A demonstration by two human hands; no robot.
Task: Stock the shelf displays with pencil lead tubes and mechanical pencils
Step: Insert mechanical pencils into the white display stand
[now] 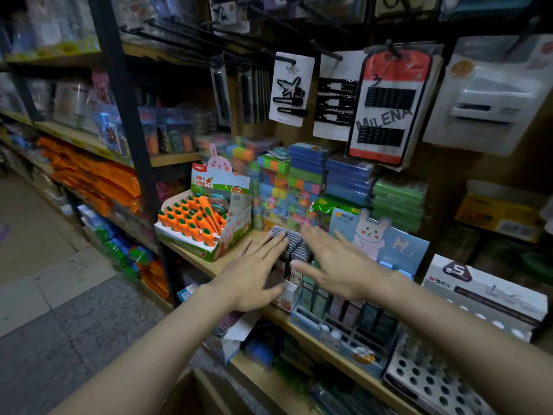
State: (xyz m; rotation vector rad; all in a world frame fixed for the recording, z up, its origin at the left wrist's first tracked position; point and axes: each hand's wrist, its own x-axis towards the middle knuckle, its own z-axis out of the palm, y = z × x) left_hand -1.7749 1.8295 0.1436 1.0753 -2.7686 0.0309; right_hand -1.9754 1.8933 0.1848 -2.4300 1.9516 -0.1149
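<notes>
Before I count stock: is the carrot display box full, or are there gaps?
Nearly full. The carrot display box shows packed rows of orange carrot items across its tray, a few lying loose on top; the back corner is hidden by them, so gaps there cannot be told.

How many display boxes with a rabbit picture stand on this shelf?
2: the carrot box left of the hands, and the blue rabbit box behind the right hand. Others may be hidden.

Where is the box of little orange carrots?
In the head view, the carrot box sits on the wooden shelf, left of both hands and below the pink bunny sign.
</notes>
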